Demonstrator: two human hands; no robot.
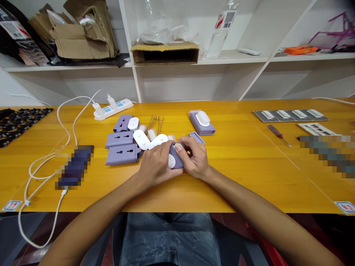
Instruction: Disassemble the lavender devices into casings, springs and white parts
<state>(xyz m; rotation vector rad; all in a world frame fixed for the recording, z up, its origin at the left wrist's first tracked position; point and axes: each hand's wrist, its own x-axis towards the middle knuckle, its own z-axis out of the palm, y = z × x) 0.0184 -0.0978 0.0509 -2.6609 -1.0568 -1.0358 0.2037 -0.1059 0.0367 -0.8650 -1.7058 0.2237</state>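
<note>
Both hands meet on a purple housing with a round white part (176, 158) near the table's middle. Wrapped round its left side is my left hand (156, 162), closed. My right hand (195, 157) is closed on the right side, its thumb pressing the top end. A purple ring-shaped frame (197, 138) lies just behind the right hand. White oval plates (141, 139) and two coil springs (160, 125) lie behind the left hand. Several purple housings (123, 154) with slots are lined up to the left. Another purple housing with a white cap (202, 122) stands farther back.
A power strip (114, 109) with white cables and a blurred phone-like object (76, 166) are at left. A screwdriver (279, 135), a grey tray (291, 115) and a white tray (318, 129) lie right. Shelves (227, 62) with cardboard boxes rise behind the table (249, 177).
</note>
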